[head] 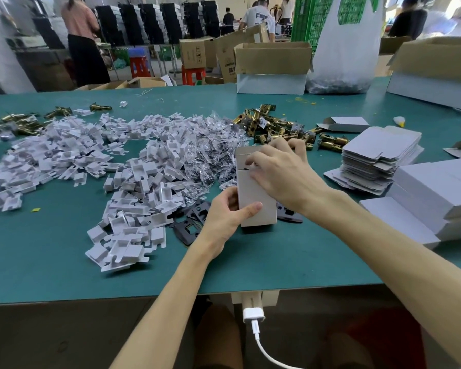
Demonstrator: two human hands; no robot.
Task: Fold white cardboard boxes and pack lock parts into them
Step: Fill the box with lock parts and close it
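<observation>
A small white cardboard box [254, 194] stands upright on the green table [64, 262], just right of centre. My left hand [225, 219] grips its lower left side, thumb across the front. My right hand [280, 169] lies over the box's top end, fingers curled on the upper flap. Black strike plates [190, 221] lie beside the box's base. Brass latch bolts [280, 126] are heaped behind it. A stack of flat white box blanks [375, 153] sits to the right.
A wide pile of white plastic inserts [96, 161] and clear bagged parts [210, 139] covers the table's left and centre. Folded white boxes [437, 193] are stacked at the right edge. Brown cartons [273, 65] and a plastic bag [343, 62] stand at the back. People work behind.
</observation>
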